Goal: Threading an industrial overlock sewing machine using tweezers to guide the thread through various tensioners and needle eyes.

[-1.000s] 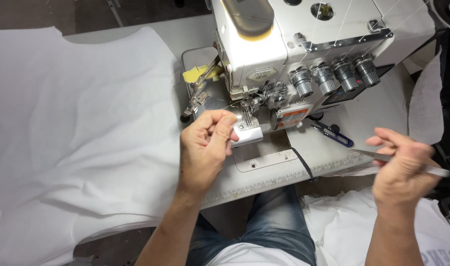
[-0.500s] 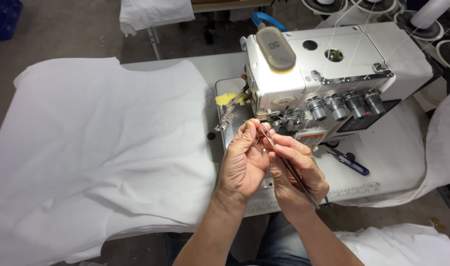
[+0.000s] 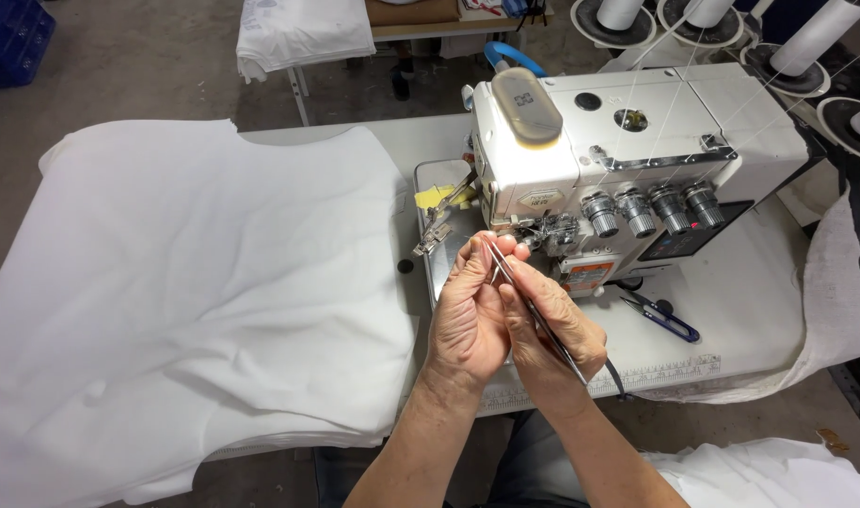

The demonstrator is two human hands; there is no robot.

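Tweezers (image 3: 533,315) sit pinched in your right hand (image 3: 552,329); steady their tip against your left hand's (image 3: 468,315) closed fingers (image 3: 482,252) near the sewing machine (image 3: 628,160).

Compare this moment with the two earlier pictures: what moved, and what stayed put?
The right hand, out to the right with the tweezers a second ago, has come in beside the left hand; both now meet at the sewing machine needle area, tweezer tips forward. The left hand stayed there throughout. The white fabric and blue snips lie unchanged.
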